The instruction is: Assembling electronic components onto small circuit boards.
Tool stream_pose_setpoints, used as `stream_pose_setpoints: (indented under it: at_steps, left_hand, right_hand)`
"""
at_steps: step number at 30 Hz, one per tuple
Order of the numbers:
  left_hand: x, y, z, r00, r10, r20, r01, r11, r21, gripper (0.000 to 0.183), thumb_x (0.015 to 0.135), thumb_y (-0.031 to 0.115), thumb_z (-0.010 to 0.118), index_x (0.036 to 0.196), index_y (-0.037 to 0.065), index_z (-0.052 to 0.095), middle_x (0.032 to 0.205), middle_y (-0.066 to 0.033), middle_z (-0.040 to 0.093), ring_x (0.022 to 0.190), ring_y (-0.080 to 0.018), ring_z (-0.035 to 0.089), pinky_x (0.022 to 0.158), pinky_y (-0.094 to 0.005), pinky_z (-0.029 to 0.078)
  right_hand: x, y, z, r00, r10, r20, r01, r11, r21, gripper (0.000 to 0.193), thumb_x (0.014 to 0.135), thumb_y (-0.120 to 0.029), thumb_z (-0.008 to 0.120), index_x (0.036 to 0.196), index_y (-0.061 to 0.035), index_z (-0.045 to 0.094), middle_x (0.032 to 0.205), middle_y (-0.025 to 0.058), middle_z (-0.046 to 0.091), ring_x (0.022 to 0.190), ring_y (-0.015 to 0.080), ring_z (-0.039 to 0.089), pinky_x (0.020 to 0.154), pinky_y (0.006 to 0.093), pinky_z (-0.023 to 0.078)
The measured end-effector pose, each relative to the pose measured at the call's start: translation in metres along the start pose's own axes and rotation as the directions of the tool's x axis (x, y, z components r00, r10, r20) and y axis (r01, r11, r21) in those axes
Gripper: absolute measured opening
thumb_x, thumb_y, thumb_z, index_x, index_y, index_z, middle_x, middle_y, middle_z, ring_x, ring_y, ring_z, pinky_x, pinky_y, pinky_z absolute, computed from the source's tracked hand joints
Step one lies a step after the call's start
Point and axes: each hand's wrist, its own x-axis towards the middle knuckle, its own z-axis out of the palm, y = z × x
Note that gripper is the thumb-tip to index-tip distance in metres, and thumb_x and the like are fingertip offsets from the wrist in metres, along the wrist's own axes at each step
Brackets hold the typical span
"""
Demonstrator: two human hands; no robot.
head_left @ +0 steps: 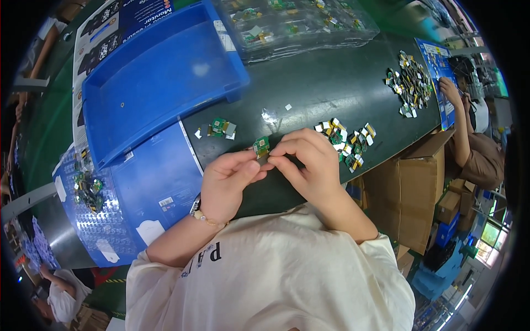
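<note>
A small green circuit board (pixel 261 146) is pinched between the thumb and fingers of my left hand (pixel 229 176). My right hand (pixel 310 160) meets it at the board's lower right edge, its thumb and forefinger closed together there. Whatever sits between those right fingertips is too small to make out. Just beyond my left hand lie a few more boards (pixel 221 128) with grey and white parts. Right of my right hand, a loose pile of green boards (pixel 349 142) with white and gold pieces is spread on the dark table (pixel 309 83).
A blue plastic tray (pixel 165 60) stands at the far left, partly over blue printed sheets (pixel 160 171). Clear trays (pixel 298 27) of boards are stacked at the back. Another pile of boards (pixel 411 83) lies far right, near another person's arm (pixel 458 105). Below the right table edge is a cardboard box (pixel 403 193).
</note>
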Motion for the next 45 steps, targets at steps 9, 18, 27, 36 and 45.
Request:
stream_pose_setpoints:
  at_steps: [9, 18, 27, 36, 45]
  left_hand:
    - [0.002, -0.003, 0.0, 0.998, -0.032, -0.045, 0.036, 0.994, 0.102, 0.019, 0.086, 0.003, 0.06, 0.104, -0.002, 0.061, 0.101, -0.0096, 0.065, 0.09, -0.0158, 0.063, 0.078, -0.0253, 0.051]
    - [0.003, 0.002, 0.005, 0.999, -0.034, -0.019, 0.035, 0.997, 0.066, 0.02, 0.086, -0.001, 0.059, 0.106, -0.002, 0.057, 0.104, -0.0097, 0.064, 0.092, -0.0136, 0.061, 0.08, -0.0242, 0.049]
    - [0.007, 0.008, 0.008, 0.986, -0.031, -0.164, 0.005, 0.988, -0.155, 0.022, 0.093, 0.013, 0.052, 0.114, 0.005, 0.053, 0.107, -0.0121, 0.062, 0.094, -0.0203, 0.062, 0.08, -0.028, 0.049]
    - [0.014, 0.013, -0.008, 0.993, -0.113, -0.02, 0.083, 0.83, -0.552, 0.022, 0.095, 0.018, 0.048, 0.113, 0.007, 0.055, 0.099, -0.0089, 0.063, 0.088, -0.0186, 0.063, 0.08, -0.0323, 0.05]
    - [0.009, 0.006, -0.017, 0.998, -0.068, 0.011, 0.062, 0.807, -0.587, 0.022, 0.096, 0.021, 0.046, 0.111, 0.009, 0.057, 0.097, -0.0058, 0.066, 0.083, -0.0162, 0.065, 0.072, -0.0283, 0.055]
  right_hand:
    - [-0.001, 0.005, -0.002, 0.999, -0.053, 0.004, 0.053, 0.998, -0.021, 0.016, 0.066, -0.004, 0.071, 0.077, -0.0072, 0.061, 0.077, 0.0056, 0.061, 0.069, 0.0231, 0.058, 0.062, 0.0309, 0.044]
    - [0.0, 0.005, 0.004, 0.993, -0.055, 0.106, 0.059, 0.998, -0.035, 0.017, 0.068, 0.0, 0.064, 0.077, -0.0068, 0.051, 0.083, 0.0088, 0.057, 0.072, 0.0263, 0.056, 0.062, 0.0331, 0.043]
    - [0.024, 0.022, -0.001, 0.994, -0.067, 0.089, 0.081, 0.985, -0.154, 0.015, 0.071, 0.002, 0.059, 0.081, -0.004, 0.05, 0.094, 0.0119, 0.057, 0.088, 0.0317, 0.054, 0.078, 0.0393, 0.043]
    - [0.043, 0.035, 0.014, 0.986, 0.052, 0.156, 0.017, 0.913, -0.408, 0.02, 0.068, -0.004, 0.067, 0.083, -0.0062, 0.055, 0.097, 0.0081, 0.055, 0.086, 0.0295, 0.053, 0.077, 0.0379, 0.044]
    - [0.037, 0.034, -0.006, 0.985, 0.056, 0.163, -0.019, 0.975, -0.222, 0.048, 0.069, -0.011, 0.071, 0.113, -0.0082, 0.054, 0.114, 0.0114, 0.054, 0.105, 0.0332, 0.051, 0.088, 0.0386, 0.042]
